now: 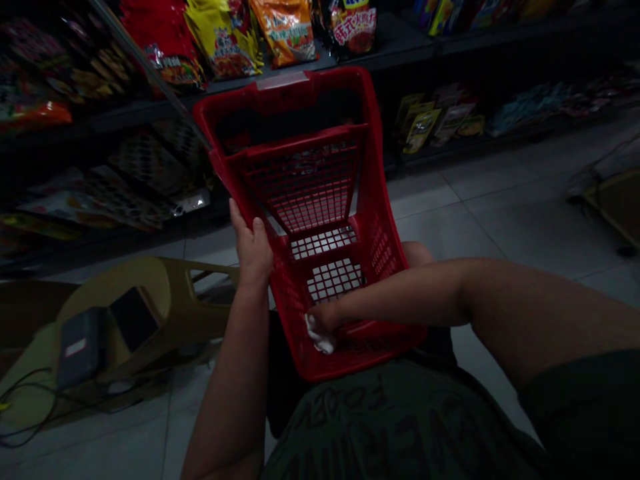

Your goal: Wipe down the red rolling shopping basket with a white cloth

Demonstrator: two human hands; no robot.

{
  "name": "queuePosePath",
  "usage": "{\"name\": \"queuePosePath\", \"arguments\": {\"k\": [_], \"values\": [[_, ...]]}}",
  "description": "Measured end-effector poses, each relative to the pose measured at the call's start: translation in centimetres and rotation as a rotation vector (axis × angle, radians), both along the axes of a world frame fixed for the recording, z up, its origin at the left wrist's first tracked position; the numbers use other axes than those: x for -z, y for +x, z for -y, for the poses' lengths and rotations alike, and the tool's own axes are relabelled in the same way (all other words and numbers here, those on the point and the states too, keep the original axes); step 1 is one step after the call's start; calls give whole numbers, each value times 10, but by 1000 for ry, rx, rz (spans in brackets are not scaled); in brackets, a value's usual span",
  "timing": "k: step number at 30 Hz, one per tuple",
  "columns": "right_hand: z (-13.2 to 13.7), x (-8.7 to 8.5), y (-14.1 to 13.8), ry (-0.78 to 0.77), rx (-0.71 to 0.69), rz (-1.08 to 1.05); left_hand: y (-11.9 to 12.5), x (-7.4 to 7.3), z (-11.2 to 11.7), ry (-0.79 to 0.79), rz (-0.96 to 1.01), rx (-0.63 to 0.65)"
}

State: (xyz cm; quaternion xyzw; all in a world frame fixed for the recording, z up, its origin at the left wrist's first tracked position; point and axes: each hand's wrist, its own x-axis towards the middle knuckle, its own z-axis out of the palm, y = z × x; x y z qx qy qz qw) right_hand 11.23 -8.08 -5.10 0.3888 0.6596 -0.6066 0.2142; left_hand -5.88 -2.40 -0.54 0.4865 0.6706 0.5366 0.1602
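Note:
A red plastic shopping basket (373,200) rests tilted on my lap, its open side facing me. My left hand (253,250) grips its left rim, fingers wrapped over the edge. My right hand (325,319) reaches inside the basket near its lower wall, closed on a small white cloth (319,337) pressed against the mesh.
Dark shelves with snack bags (287,30) run behind the basket. A tan plastic chair (165,300) at my left carries a dark device (80,347) with cables. Pale floor tiles (500,220) spread to the right, where a low trolley (613,200) stands.

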Motion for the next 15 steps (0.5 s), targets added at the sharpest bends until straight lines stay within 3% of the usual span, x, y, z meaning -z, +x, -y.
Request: {"name": "queuePosePath", "arguments": {"k": [4,7,9,11,13,15], "values": [[11,-18,0,-147,77,-107,-2,3,0,17,14,30],[-14,-43,-4,-191,181,-319,-1,4,1,17,9,40],[-49,-55,-7,-6,172,-425,1,4,1,25,20,47],[-94,-61,-9,327,70,-407,4,5,0,39,44,58],[-134,-57,-8,694,-42,-178,7,4,0,48,68,66],[-159,-45,-4,933,-69,108,10,3,0,51,86,64]]}}
